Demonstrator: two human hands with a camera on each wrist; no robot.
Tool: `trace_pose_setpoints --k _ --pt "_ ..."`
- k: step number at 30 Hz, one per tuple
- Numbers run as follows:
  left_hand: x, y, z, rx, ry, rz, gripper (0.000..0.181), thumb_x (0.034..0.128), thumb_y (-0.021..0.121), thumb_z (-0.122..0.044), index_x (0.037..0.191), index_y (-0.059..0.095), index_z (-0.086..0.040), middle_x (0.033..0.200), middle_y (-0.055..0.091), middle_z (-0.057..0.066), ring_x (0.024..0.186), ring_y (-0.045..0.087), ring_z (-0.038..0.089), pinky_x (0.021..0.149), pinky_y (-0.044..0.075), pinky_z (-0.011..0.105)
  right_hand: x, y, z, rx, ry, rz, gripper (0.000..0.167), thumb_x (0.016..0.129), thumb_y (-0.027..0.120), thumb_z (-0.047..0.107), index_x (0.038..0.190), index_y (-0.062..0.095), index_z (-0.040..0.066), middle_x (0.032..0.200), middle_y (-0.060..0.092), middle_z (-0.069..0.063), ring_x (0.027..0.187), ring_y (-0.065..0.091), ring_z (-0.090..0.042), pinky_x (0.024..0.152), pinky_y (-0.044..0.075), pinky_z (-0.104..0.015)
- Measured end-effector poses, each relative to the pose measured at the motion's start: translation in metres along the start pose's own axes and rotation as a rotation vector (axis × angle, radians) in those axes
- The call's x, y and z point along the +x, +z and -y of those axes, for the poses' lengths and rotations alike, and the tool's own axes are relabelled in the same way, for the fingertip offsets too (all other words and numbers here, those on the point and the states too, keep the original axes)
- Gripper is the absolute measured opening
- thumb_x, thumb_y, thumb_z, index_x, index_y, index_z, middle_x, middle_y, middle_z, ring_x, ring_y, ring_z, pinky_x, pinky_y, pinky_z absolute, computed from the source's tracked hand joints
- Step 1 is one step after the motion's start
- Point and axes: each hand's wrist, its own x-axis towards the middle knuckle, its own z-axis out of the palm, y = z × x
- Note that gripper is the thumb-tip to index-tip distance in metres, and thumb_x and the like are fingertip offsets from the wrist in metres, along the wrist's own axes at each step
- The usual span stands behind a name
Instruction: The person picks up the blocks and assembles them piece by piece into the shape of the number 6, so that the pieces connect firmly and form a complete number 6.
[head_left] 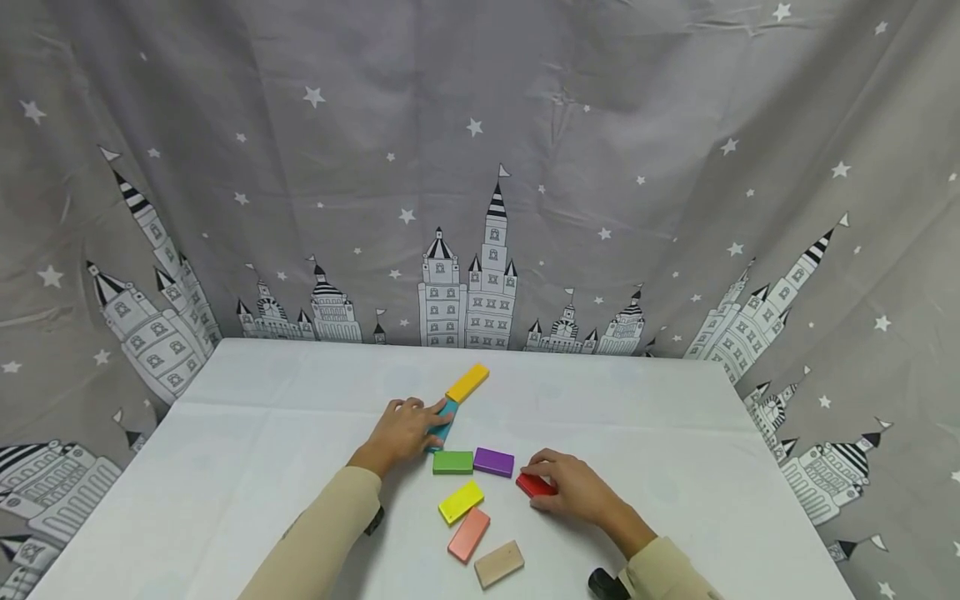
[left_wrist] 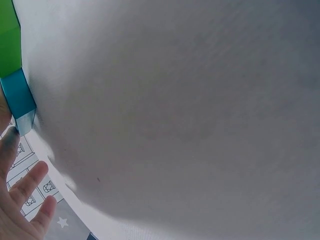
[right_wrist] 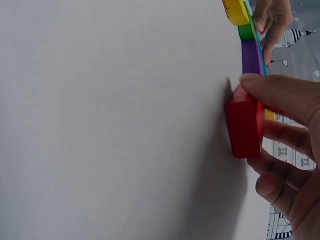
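Note:
A blue block (head_left: pixel 448 410) lies on the white table, its upper end by the orange-yellow block (head_left: pixel 468 382). My left hand (head_left: pixel 405 431) holds the blue block between thumb and fingers, partly covering it; the left wrist view shows the blue block (left_wrist: pixel 19 94) at its left edge. To the right, my right hand (head_left: pixel 576 486) pinches a red block (head_left: pixel 536 485), thumb on one side and fingers on the other, as the right wrist view shows with the red block (right_wrist: pixel 244 122). A purple block (head_left: pixel 493 462) lies just left of the red one, beside a green block (head_left: pixel 453 462).
Nearer the front lie a yellow block (head_left: pixel 461 502), a salmon-pink block (head_left: pixel 468 535) and a plain wooden block (head_left: pixel 499 565). Behind the white table (head_left: pixel 300 400) hangs a grey curtain (head_left: pixel 337 167) printed with castles and stars.

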Motion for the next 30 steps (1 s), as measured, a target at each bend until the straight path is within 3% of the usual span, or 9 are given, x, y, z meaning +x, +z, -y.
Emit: trace_pose_setpoints --k 5,10,20,30 --pt "-0.001 -0.001 0.000 -0.010 0.012 -0.018 0.054 0.0856 0.066 -0.041 0.136 0.055 -0.027 0.149 0.042 -0.003 0.126 0.047 0.033 0.104 0.035 0.055 0.002 0.005 0.005 0.002 0.030 -0.051 0.043 0.083 0.077 0.029 0.119 0.068 0.008 0.120 0.060 -0.003 0.094 0.056 -0.017 0.078 0.051 -0.036" --pt "-0.002 -0.001 0.001 -0.005 0.012 -0.019 0.054 0.0859 0.066 -0.041 0.137 0.055 -0.027 0.149 0.042 -0.003 0.126 0.047 0.033 0.104 0.035 0.055 0.003 0.009 0.010 0.025 0.069 -0.094 0.042 0.082 0.078 0.027 0.117 0.069 0.007 0.120 0.059 -0.004 0.096 0.056 -0.020 0.080 0.050 -0.040" --pt "-0.002 -0.001 0.000 -0.017 -0.005 -0.002 0.055 0.0851 0.066 -0.042 0.137 0.054 -0.027 0.150 0.041 -0.004 0.128 0.045 0.033 0.105 0.033 0.055 0.005 0.012 0.016 0.070 0.133 -0.120 0.046 0.081 0.078 0.028 0.119 0.068 0.003 0.117 0.057 -0.004 0.095 0.054 -0.020 0.082 0.049 -0.042" --pt "-0.001 -0.002 -0.001 -0.026 -0.012 0.008 0.055 0.0856 0.066 -0.041 0.138 0.054 -0.027 0.151 0.040 -0.005 0.129 0.045 0.032 0.106 0.032 0.055 0.006 0.014 0.016 0.067 0.145 -0.133 0.050 0.081 0.079 0.031 0.119 0.067 0.003 0.114 0.057 -0.004 0.093 0.053 -0.019 0.082 0.049 -0.042"
